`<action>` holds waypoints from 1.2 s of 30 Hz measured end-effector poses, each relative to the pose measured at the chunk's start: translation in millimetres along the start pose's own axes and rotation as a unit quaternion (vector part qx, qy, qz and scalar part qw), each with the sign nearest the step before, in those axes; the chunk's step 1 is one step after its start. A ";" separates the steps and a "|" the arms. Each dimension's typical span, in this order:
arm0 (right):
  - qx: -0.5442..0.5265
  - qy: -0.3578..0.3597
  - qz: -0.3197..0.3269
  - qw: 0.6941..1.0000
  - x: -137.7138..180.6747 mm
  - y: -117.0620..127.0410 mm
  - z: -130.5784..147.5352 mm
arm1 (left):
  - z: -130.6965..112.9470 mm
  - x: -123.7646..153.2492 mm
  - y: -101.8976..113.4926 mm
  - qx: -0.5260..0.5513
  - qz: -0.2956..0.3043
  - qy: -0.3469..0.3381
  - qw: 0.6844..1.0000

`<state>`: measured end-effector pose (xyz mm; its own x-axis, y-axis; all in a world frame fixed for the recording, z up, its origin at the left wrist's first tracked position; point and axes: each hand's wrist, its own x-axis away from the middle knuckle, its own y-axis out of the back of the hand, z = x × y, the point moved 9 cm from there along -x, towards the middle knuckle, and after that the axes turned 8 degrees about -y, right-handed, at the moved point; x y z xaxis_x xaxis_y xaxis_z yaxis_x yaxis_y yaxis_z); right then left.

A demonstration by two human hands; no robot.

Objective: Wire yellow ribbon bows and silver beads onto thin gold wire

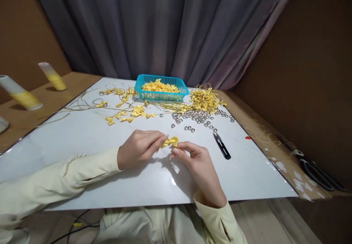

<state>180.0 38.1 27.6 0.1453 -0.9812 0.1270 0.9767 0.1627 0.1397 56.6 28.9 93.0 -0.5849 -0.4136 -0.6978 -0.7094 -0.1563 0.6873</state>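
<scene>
A small yellow ribbon bow point(171, 141) is held just above the white tabletop, between both hands. My left hand point(143, 144) pinches its left loop between thumb and fingers. From the other side, my right hand point(196, 159) grips the bow's right edge with thumb and index finger. Beyond my hands lie several loose yellow bows point(138, 110) and a scatter of small silver beads or charms point(198, 117). Thread snips point(221, 146) with black handles rest to the right of my right hand. My fingertips hide part of the bow.
A turquoise basket point(161, 97) of yellow bows stands at the back. Beside it is a heap of bows with gold cords point(206, 100). Two yellow thread cones point(56, 79) stand at left. Large black scissors point(316, 170) lie on the right, beyond the white board's edge.
</scene>
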 end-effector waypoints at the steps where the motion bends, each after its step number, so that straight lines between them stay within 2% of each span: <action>1: -0.007 -0.003 -0.008 1.000 0.0 2.2 -0.5 | 0.8 -0.5 1.4 -0.007 -0.006 0.002 1.000; 4: -0.035 -0.008 0.004 0.999 -0.1 1.1 -2.0 | 0.4 -1.7 3.9 -0.011 -0.021 -0.005 1.000; 10: -0.051 0.001 0.111 0.993 3.5 -16.9 2.6 | -5.7 0.2 -3.0 0.020 0.008 -0.018 1.000; 13: -0.050 -0.018 0.115 0.992 3.7 -18.8 0.1 | -1.1 0.3 -4.1 0.052 0.019 0.033 0.998; 17: -0.021 -0.014 0.037 0.999 -0.1 -8.5 -3.2 | 22.9 6.4 -10.1 0.141 0.028 0.192 0.971; 19: 0.034 0.024 -0.036 0.998 -1.1 1.3 -0.2 | 36.4 12.6 -15.0 0.192 0.022 0.264 0.945; 22: 0.139 0.088 -0.123 0.979 0.9 10.1 6.3 | 57.0 22.8 -18.1 0.228 -0.014 0.336 0.913; 25: 0.211 0.106 -0.168 0.957 1.5 15.5 5.6 | 72.8 32.5 -20.0 0.235 -0.054 0.373 0.896; 28: 0.271 0.093 -0.219 0.933 1.8 30.5 3.4 | 79.3 39.6 -24.1 0.253 -0.087 0.383 0.884; 32: 0.310 0.053 -0.244 0.917 3.1 61.4 2.0 | 81.1 47.2 -38.9 0.311 -0.077 0.408 0.855; 36: 0.346 0.033 -0.250 0.904 8.2 93.1 5.4 | 84.7 54.0 -54.3 0.395 -0.071 0.446 0.800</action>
<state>271.2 45.8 47.0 -0.2549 -0.9507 -0.1767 0.5937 -0.2981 0.7474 30.3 91.0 0.9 -0.2136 -0.9724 -0.0935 -0.9769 0.2122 0.0254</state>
